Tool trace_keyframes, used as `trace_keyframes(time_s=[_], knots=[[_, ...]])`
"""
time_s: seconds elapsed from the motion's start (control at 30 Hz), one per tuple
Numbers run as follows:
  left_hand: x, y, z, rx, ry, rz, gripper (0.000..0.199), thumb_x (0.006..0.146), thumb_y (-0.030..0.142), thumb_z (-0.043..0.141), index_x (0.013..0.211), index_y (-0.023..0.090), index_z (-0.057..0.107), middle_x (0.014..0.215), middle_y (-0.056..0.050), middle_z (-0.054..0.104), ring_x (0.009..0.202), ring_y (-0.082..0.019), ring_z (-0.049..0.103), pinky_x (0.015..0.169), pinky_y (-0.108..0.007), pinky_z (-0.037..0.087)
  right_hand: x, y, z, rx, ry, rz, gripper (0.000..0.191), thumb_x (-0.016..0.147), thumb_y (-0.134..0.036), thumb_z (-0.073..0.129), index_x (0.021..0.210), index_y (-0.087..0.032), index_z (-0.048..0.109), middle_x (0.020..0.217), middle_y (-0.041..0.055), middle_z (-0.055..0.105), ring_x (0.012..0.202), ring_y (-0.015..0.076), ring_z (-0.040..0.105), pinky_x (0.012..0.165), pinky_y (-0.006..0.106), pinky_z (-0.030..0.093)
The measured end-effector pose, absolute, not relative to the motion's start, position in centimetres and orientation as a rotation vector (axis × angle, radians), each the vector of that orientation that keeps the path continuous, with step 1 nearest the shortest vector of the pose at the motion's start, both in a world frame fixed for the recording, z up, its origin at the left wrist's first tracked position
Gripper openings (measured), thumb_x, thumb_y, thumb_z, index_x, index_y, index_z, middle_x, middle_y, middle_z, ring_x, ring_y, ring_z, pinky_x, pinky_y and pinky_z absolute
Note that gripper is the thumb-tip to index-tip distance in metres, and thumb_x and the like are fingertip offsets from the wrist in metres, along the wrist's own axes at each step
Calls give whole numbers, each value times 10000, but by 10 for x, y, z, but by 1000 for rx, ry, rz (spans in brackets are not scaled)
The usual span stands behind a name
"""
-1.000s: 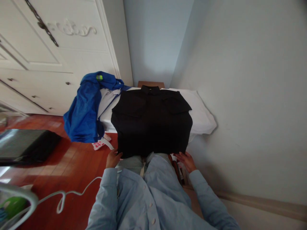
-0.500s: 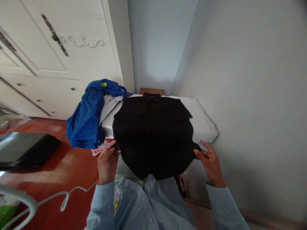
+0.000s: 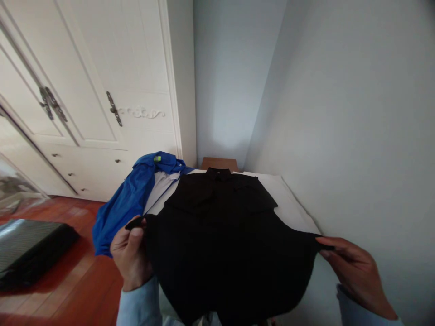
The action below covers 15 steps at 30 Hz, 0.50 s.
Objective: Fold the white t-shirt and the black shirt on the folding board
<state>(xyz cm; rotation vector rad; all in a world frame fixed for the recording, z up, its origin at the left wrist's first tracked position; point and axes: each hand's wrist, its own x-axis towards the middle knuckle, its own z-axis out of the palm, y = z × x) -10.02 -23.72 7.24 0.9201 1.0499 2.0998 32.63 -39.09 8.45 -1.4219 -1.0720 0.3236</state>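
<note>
Black shirt point(image 3: 224, 253) drawn wide

Its lower half has been lifted and spread wider than a second ago, the collar end left lying on the white cloth point(image 3: 292, 208). Edges are pinched by the left hand point(image 3: 131, 256), near-left of the cloth, and the right hand point(image 3: 356, 267), near-right, so creases are apparently being pulled out

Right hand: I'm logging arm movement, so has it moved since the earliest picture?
Yes; against the white wardrobe, the right hand has shifted rightward, farther away.
</note>
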Motion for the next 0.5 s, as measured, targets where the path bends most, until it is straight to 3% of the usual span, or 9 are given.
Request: trace_keyframes(time_s=[0.1,0.23,0.4,0.5], knots=[[-89,-212,113,915,1059,2235,285,632,422,829,736,180,720,666,28,672,584,-101,570,499,-186,458,332,-361,113,-1334,-1176,238,250,656,-501,863,767,-282,814,780,78,761,716,224,712,581,281,592],[-69,-150,149,963,998,2165,283,683,372,811,736,128,677,630,22,637,560,-77,541,502,-168,419,345,-281,139,-1136,-1297,293,153,741,-399,828,823,-273,801,849,32,704,766,166,644,624,252,525],[-40,-15,138,1014,1120,1915,265,767,387,720,791,136,638,625,32,609,502,-78,543,468,-172,406,386,-128,125,-1128,-1068,508,306,680,-456,820,859,-222,739,853,17,700,801,170,630,724,295,530],[-17,64,112,1110,1567,1537,264,906,342,525,992,122,641,779,-34,694,587,-101,642,501,-174,458,408,-45,94,-1398,-907,613,326,621,-459,776,796,-201,681,779,15,694,733,166,625,623,265,501]])
